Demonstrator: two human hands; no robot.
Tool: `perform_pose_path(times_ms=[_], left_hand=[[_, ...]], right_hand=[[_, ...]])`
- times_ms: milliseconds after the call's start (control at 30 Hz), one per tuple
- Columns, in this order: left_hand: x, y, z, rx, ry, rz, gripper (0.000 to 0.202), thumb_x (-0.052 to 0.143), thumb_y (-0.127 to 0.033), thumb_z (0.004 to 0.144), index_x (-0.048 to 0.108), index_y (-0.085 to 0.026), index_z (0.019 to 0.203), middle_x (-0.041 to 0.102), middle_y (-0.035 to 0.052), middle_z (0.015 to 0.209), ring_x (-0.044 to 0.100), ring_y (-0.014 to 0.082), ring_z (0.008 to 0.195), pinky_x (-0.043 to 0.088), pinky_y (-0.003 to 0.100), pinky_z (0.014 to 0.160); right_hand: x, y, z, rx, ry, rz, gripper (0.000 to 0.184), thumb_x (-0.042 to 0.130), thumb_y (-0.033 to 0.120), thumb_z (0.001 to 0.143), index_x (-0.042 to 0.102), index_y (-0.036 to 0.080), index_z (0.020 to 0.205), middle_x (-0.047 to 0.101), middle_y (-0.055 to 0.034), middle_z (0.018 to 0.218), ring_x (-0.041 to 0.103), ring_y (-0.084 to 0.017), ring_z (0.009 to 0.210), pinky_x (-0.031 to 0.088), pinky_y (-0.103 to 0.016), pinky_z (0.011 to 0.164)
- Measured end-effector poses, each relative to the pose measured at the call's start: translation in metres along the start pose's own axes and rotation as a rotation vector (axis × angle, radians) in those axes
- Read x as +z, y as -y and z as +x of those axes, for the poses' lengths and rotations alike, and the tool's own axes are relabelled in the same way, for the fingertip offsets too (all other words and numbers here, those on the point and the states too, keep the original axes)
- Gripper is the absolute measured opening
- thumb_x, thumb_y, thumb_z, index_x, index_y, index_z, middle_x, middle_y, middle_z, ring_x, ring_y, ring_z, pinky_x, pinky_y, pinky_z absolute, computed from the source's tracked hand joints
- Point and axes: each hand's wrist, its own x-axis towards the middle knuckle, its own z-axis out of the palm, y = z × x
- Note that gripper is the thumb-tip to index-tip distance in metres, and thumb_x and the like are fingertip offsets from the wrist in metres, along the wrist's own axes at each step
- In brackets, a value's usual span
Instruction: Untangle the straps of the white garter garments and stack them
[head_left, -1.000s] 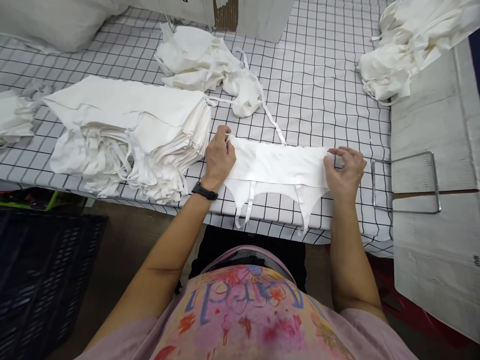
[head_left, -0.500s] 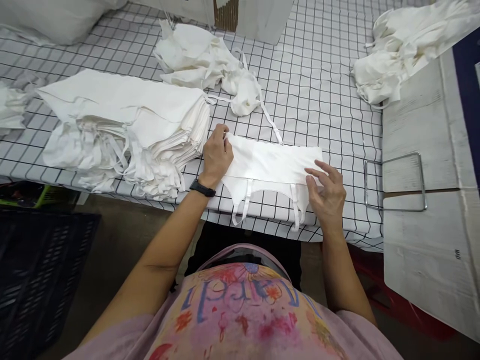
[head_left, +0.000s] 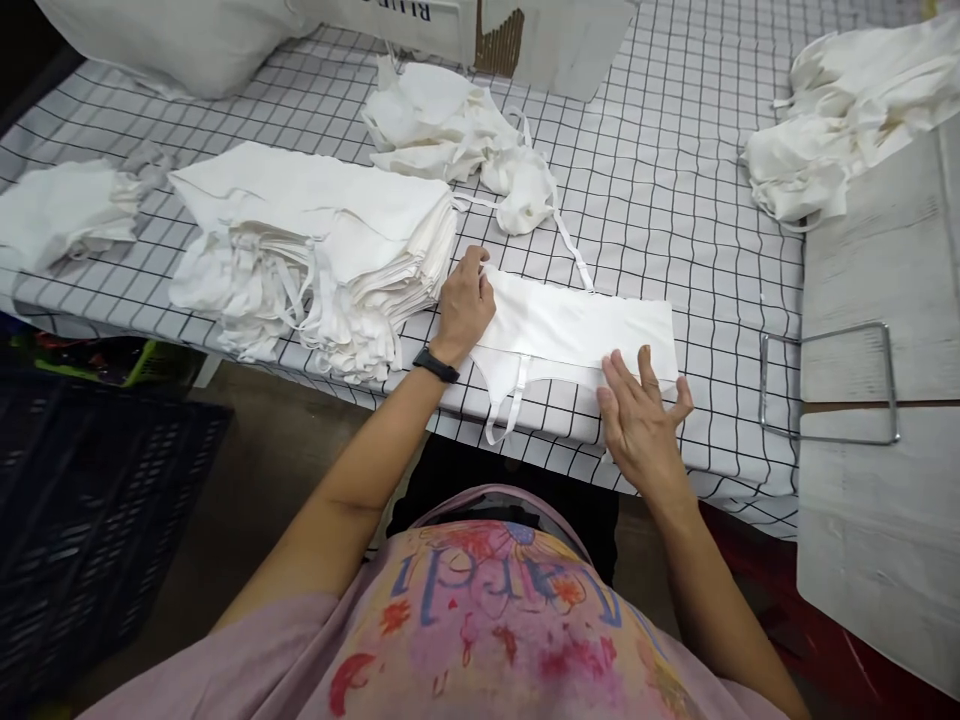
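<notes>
A white strappy top (head_left: 577, 318), like a camisole, lies flat before me at the table's front edge, its straps turned towards me. At its left end my left hand (head_left: 466, 305), a dark band on the wrist, has its fingers curled and closed on the corner of the cloth. My right hand (head_left: 641, 420) rests on the lower right part with fingers spread, covering the strap on that side. Close to the left of my left hand is a thick stack of white tops (head_left: 322, 215), straps bunched along its front. A loose white strap (head_left: 574, 255) reaches the top's far edge.
A crumpled white garment heap (head_left: 457, 125) lies behind the stack, a cardboard box (head_left: 555, 45) beyond it. On the right, more white garments (head_left: 840, 130) sit on a carton (head_left: 874, 330) with a wire frame (head_left: 892, 385). A dark crate (head_left: 97, 520) stands lower left.
My right hand has come down onto the top's lower right part with its fingers spread, hiding the right strap. My left hand stays at the left corner. The whole view has shifted.
</notes>
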Motion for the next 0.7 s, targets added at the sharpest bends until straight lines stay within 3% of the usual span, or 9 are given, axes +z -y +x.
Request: perform_pose_path(times_ms=[100,200,367,433,533,633,700], left_hand=[[0.0,0.0,0.0,-0.016,0.007,-0.015,0.032,0.047,-0.002,0.089,0.053,-0.025,0.111,0.072,0.0047,0.108,0.069,0.0209,0.093,0.053,0.034,0.086],[0.0,-0.001,0.001,-0.021,0.016,-0.013,0.034,0.046,-0.002,0.089,0.053,-0.024,0.113,0.073,0.0054,0.109,0.07,0.0213,0.097,0.054,0.035,0.088],[0.0,-0.001,0.002,-0.016,0.024,-0.009,0.036,0.045,-0.001,0.089,0.054,-0.024,0.115,0.073,0.0058,0.112,0.071,0.0209,0.1,0.055,0.035,0.089],[0.0,-0.001,0.002,-0.015,0.023,-0.004,0.037,0.046,-0.001,0.088,0.054,-0.023,0.115,0.073,0.0066,0.113,0.071,0.0214,0.1,0.055,0.036,0.089],[-0.001,-0.001,0.002,-0.016,0.016,0.003,0.038,0.048,-0.001,0.086,0.054,-0.024,0.116,0.073,0.0062,0.112,0.071,0.0216,0.099,0.056,0.037,0.09],[-0.001,-0.001,0.002,-0.009,0.014,0.003,0.034,0.053,-0.006,0.087,0.054,-0.023,0.117,0.073,0.0062,0.114,0.071,0.0221,0.1,0.057,0.037,0.091],[-0.002,-0.001,0.002,-0.004,0.017,-0.003,0.032,0.058,-0.01,0.086,0.055,-0.022,0.117,0.073,0.0072,0.114,0.071,0.0231,0.1,0.057,0.038,0.091]], right_hand=[[0.006,0.031,0.012,-0.099,0.042,0.041,0.057,0.024,0.041,0.113,0.024,0.029,0.168,0.036,-0.006,0.17,0.019,-0.028,0.162,0.006,-0.063,0.126],[0.023,0.058,0.022,-0.172,0.08,0.04,0.058,0.024,0.04,0.113,0.023,0.027,0.169,0.036,-0.0068,0.17,0.021,-0.028,0.162,0.004,-0.062,0.127],[0.042,0.071,0.025,-0.156,0.077,0.03,0.058,0.026,0.038,0.112,0.025,0.021,0.168,0.029,-0.0116,0.171,0.027,-0.027,0.16,-0.004,-0.064,0.127],[0.039,0.07,0.025,-0.141,0.104,0.055,0.057,0.027,0.038,0.112,0.03,0.02,0.166,0.029,-0.0122,0.171,0.028,-0.028,0.16,-0.001,-0.065,0.127],[0.025,0.062,0.025,-0.158,0.127,0.166,0.052,0.029,0.038,0.112,0.044,0.023,0.16,0.042,-0.0092,0.166,0.027,-0.027,0.16,0.01,-0.065,0.127],[0.006,0.036,0.028,-0.124,-0.015,0.292,0.045,0.042,0.038,0.109,0.057,0.024,0.149,0.053,-0.0093,0.16,0.037,-0.026,0.156,0.03,-0.059,0.125],[-0.004,0.008,0.035,0.019,-0.175,0.323,0.04,0.05,0.039,0.105,0.065,0.023,0.138,0.057,-0.0112,0.155,0.052,-0.028,0.145,0.045,-0.056,0.115]])
